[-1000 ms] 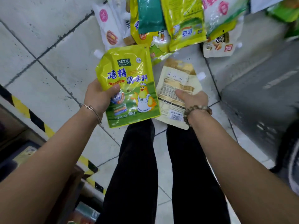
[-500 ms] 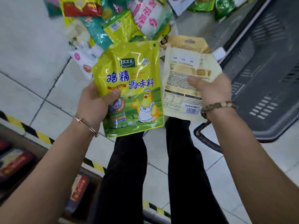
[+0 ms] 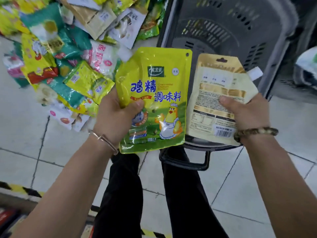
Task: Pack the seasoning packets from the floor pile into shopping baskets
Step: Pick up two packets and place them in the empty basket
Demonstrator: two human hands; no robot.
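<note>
— Yellow glossy pouch [image 3: 154, 93] front and centre in the head view, upright and facing the camera: blue Chinese lettering, a dark green logo patch up top, a cartoon chicken in a white apron at the lower right, and a hang hole in the top right corner.

— And who's got it?

— The left hand [image 3: 116, 117], fingers wrapped behind the left edge, thumb [image 3: 137, 104] pressed on the front. Thin metal bangle [image 3: 104, 141] on that wrist.

— What's next to it?

— A cream and gold pouch [image 3: 216, 93], just right of the yellow one, back side showing: small print, a nutrition table, a barcode at the lower right and a white spout cap [image 3: 255, 73] sticking out of the top right corner. The right hand [image 3: 247, 114] pinches it along its right edge, thumb across the print, and there's a beaded bracelet [image 3: 255, 132] on the wrist.

— Where's the basket?

— The grey shopping basket [image 3: 283, 48] sits on the floor, far right, with slotted walls. The cream pouch is held over its near end, and the basket's handle [image 3: 181, 162] lies down towards the person's black trousers [image 3: 123, 194].

— And the rest of the stock?

— The pile of packets [image 3: 68, 66] lies far left on the pale tiled floor [image 3: 51, 160], a jumble of yellow, teal, white and red, reaching up beside the basket's left wall.
</note>
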